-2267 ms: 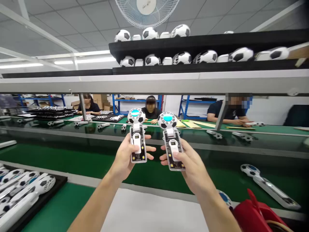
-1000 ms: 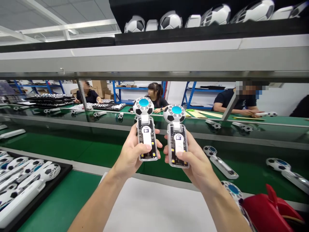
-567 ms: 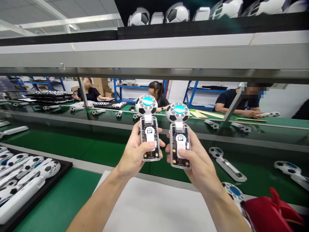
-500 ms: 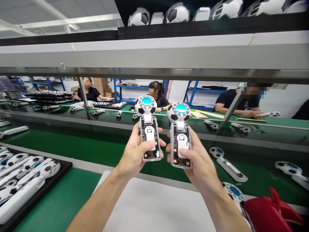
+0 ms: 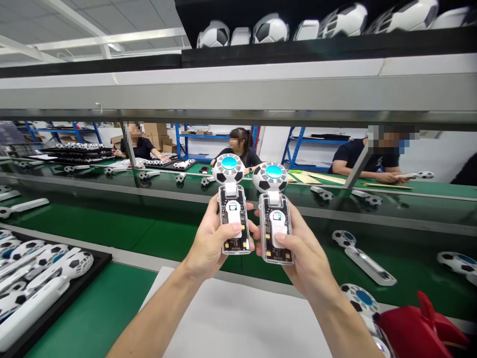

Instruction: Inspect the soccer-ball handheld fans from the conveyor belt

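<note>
My left hand is wrapped round a football-headed device, its thumb on the white slider piece. The device has a clear case over a dark circuit board and a blue disc in its round head. In my right hand is a similar device, with the thumb pressed on its white piece. Both devices are upright side by side, a small gap between them, above the green conveyor belt. Small lit displays show on both. Some fingertips stick out past the inner edges of the cases.
A black tray of football-headed devices lies at the left. White paper covers the near bench. A red object sits at the lower right. More devices lie on the belt. A shelf crosses above; several people sit beyond.
The two devices have come closer together, the left one shifting slightly right and the right one slightly left. On the belt, the devices at the right have moved further right.
</note>
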{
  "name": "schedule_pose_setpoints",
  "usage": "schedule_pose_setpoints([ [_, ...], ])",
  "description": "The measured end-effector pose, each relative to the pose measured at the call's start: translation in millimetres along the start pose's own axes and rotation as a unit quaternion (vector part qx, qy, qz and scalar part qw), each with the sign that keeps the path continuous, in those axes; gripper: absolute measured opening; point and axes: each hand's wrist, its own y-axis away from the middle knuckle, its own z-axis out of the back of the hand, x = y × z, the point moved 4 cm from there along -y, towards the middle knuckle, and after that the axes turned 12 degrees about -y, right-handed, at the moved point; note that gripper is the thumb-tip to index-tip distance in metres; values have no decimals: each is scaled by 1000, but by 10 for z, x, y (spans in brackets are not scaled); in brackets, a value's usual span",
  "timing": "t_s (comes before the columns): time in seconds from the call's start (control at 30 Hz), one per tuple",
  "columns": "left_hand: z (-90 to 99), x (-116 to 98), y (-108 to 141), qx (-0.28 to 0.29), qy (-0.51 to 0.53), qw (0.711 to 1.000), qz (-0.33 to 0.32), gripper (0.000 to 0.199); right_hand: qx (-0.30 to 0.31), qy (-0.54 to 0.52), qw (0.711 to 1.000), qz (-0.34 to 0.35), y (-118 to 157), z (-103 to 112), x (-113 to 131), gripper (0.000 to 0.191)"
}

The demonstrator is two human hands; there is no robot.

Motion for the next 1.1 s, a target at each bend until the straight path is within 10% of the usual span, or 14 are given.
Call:
schedule_pose_setpoints([
  [0.4, 25, 115, -7, -58, -21, 998, 25, 30, -77, 8, 996, 32, 57, -83, 9, 31],
  [1.1, 163, 154, -53, -85, -74, 994, 15, 33, -74, -17, 996, 46, 18, 59, 59, 29],
])
